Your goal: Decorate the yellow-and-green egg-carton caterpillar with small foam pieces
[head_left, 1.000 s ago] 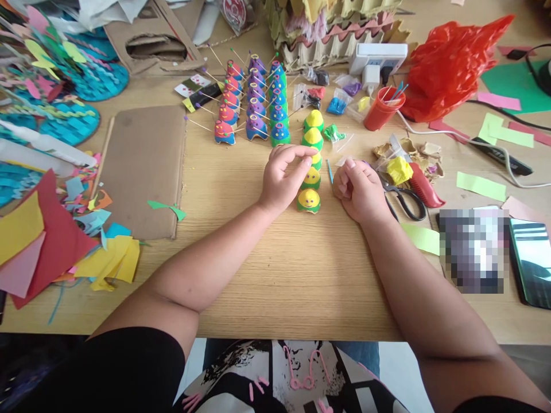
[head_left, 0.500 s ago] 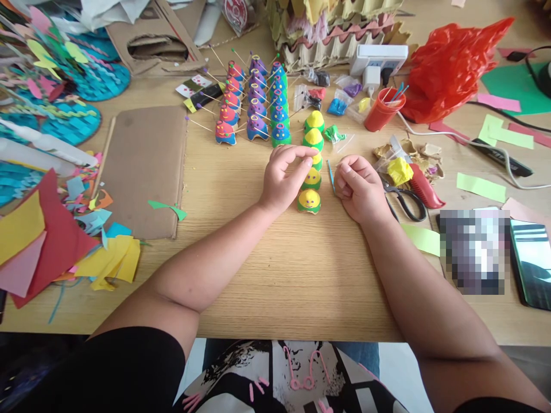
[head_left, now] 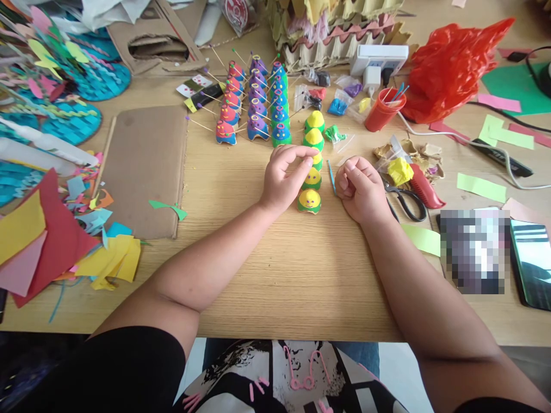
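We are noting the left hand (head_left: 284, 180) overlapping the side of the yellow-green caterpillar (head_left: 312, 179), which is standing lengthwise on the table (head_left: 275, 281). Its grip is looking narrow, thumb close to forefinger; whether it is pinching or touching anything, we cannot tell. The right hand (head_left: 360, 189) is curling just beside the blue stick (head_left: 331, 176); we cannot tell whether its grip is holding anything. Regarding markings, we are observing pale lettering on the black tool (head_left: 501, 156) and a red emblem on the clear packet (head_left: 236, 16), both defying reading.
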Available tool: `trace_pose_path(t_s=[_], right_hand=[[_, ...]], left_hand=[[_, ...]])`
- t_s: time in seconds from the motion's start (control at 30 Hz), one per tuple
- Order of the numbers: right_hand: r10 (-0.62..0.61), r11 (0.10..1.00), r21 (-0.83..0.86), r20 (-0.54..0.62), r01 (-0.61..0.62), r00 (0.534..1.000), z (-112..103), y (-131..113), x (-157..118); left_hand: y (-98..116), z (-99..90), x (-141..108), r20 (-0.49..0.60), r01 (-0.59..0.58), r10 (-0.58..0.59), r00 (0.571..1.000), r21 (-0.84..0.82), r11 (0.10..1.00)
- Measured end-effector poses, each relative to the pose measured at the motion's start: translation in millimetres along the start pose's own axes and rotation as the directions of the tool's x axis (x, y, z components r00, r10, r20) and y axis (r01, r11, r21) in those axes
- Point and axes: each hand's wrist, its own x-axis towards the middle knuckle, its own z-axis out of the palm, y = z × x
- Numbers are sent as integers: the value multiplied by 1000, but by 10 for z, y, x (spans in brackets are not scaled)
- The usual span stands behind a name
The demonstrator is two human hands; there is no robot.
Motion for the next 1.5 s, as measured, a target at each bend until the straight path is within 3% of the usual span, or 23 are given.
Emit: trace_pose_path(t_s=[0.37, 1.5], right_hand=[[-3, 997, -77, -3, 3, 1000, 3, 11, 13], [-7, 1000, -18, 9, 7, 1000, -4, 18, 15]], left_hand=[[-2, -12, 1, 10, -10, 10, 1000, -4, 1000], [-11, -9, 0, 2, -13, 13, 1000, -2, 1000]])
